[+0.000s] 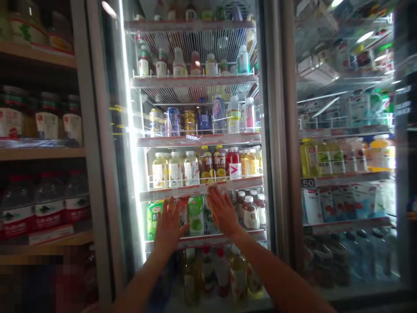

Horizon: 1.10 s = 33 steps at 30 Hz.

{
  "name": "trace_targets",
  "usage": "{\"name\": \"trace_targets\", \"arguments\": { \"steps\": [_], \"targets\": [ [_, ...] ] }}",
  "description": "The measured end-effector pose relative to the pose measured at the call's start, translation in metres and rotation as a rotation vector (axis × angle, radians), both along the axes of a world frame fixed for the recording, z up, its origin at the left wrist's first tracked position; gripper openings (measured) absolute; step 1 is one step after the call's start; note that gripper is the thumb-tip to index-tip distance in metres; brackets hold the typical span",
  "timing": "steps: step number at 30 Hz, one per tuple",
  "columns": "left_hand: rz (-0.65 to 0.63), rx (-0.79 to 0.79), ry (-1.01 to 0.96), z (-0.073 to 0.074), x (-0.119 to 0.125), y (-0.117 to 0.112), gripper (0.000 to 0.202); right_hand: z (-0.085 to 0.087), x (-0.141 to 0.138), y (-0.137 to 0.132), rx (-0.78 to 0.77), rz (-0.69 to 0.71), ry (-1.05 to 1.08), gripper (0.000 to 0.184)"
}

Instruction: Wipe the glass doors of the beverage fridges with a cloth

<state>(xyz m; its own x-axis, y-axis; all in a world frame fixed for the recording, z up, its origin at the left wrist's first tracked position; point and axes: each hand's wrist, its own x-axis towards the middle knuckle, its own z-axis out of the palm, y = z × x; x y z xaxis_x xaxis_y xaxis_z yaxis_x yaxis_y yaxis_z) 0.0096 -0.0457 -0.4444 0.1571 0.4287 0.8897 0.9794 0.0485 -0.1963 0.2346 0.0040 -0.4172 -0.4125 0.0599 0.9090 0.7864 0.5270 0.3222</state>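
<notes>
Glass fronts the fridge, and both hands lie flat toward its door (271,130) low in the pane. The left hand (168,227) and right hand (223,213) are open, fingers (213,196) spread and gripping nothing. I cannot tell whether the palms press the glass or stop just short of it.

One green bottle (196,215) stands behind the pane between them, with the left hand at its 8 o'clock and the right at its 3 o'clock. The right fingertips reach up to the shelf rail (182,191) at 12 o'clock.

The door looks stiff, heavy and smooth. Flat palms would likely slip on it, so the metal frame at 3 o'clock seems the surer place to hold. No handle shows.

Counted: two hands, one green bottle and six tiers of drinks. About eight bottles stand on the tier above the hands, one of them red (233,164). A second fridge (345,182) stands at 3 o'clock, and wooden shelves (39,153) of jars and water bottles at 9 o'clock.
</notes>
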Motion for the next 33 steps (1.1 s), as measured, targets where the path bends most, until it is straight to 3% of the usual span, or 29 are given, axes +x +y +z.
{"name": "trace_targets", "arguments": {
  "steps": [3,8,10,12,14,16,18,21,24,26,28,30,33],
  "targets": [
    [0.003,-0.013,0.007,0.002,0.0,-0.001,0.072,0.0,0.012,0.001,0.04,0.004,-0.023,0.053],
    [-0.016,-0.031,-0.017,0.003,0.0,-0.003,0.072,0.028,0.099,0.024,0.119,-0.14,0.422,0.052],
    [-0.021,-0.029,-0.032,0.003,0.001,-0.004,0.071,0.041,0.112,0.03,0.119,-0.163,0.572,0.054],
    [-0.024,-0.023,-0.038,0.003,0.002,-0.007,0.067,0.049,0.101,0.029,0.123,-0.149,0.618,0.054],
    [-0.027,-0.015,-0.034,0.009,0.004,-0.01,0.064,0.051,0.074,0.023,0.114,-0.107,0.503,0.054],
    [-0.025,0.007,-0.038,0.022,0.008,-0.012,0.061,0.05,0.046,0.015,0.105,-0.059,0.316,0.053],
    [-0.016,0.026,-0.06,0.044,0.012,-0.013,0.061,0.049,0.031,0.009,0.108,-0.022,0.156,0.051],
    [0.009,0.018,-0.136,0.085,0.018,-0.01,0.071,0.054,0.047,0.012,0.124,-0.024,0.094,0.05],
    [0.006,-0.034,-0.213,0.115,0.019,-0.005,0.083,0.068,0.091,0.024,0.151,-0.096,0.357,0.05],
    [-0.012,-0.061,-0.231,0.122,0.017,-0.004,0.089,0.08,0.11,0.032,0.159,-0.135,0.537,0.05],
    [-0.022,-0.069,-0.235,0.123,0.016,-0.004,0.091,0.088,0.107,0.034,0.156,-0.137,0.595,0.051],
    [-0.023,-0.075,-0.236,0.12,0.015,-0.004,0.091,0.092,0.082,0.031,0.165,-0.103,0.535,0.05],
    [-0.034,-0.06,-0.227,0.117,0.013,-0.002,0.092,0.088,0.027,0.017,0.132,-0.031,0.222,0.048]
  ]
}}
